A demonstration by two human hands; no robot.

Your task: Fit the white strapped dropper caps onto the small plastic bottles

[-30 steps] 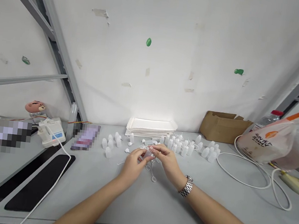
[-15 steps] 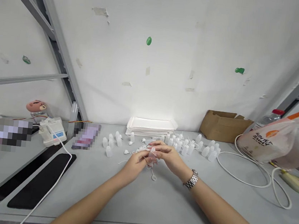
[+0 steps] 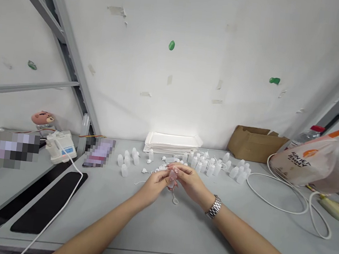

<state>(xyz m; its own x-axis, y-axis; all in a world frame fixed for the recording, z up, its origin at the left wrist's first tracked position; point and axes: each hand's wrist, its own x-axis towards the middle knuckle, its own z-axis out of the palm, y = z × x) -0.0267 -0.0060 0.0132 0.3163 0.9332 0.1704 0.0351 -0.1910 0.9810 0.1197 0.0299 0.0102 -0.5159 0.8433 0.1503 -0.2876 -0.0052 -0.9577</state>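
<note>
Both hands meet over the middle of the grey surface (image 3: pixel 176 229), and the grip is closed on one small translucent bottle (image 3: pixel 171 179): the left hand (image 3: pixel 150 186) pinches it from its side, and the right hand (image 3: pixel 192 182) closes its fingertips over the top of the bottle from the opposite side. Whether the right fingertips hold a cap or only the bottle's neck cannot be told at this size. A thin white loop (image 3: pixel 174 199) hangs just below the grip and touches or nearly touches the surface. The right wrist carries a metal watch (image 3: pixel 213 206). Just beyond the grip, toward the wall, loose small caps (image 3: pixel 145 170) lie scattered. Beyond and to the left of the grip stands a small group of upright bottles (image 3: pixel 126 162). Beyond and to the right of the grip stands a larger cluster of the same bottles (image 3: pixel 214 166). Directly behind the grip, against the wall, rests a stack of white trays (image 3: pixel 170 142). Well to the right of the grip sit a brown cardboard box (image 3: pixel 255 143), a coiled white cable (image 3: pixel 274 196) and a printed plastic bag (image 3: pixel 309 159). Well to the left of the grip lie a black pad (image 3: pixel 49 203) and a white device (image 3: pixel 58 151) with its cord.
</note>
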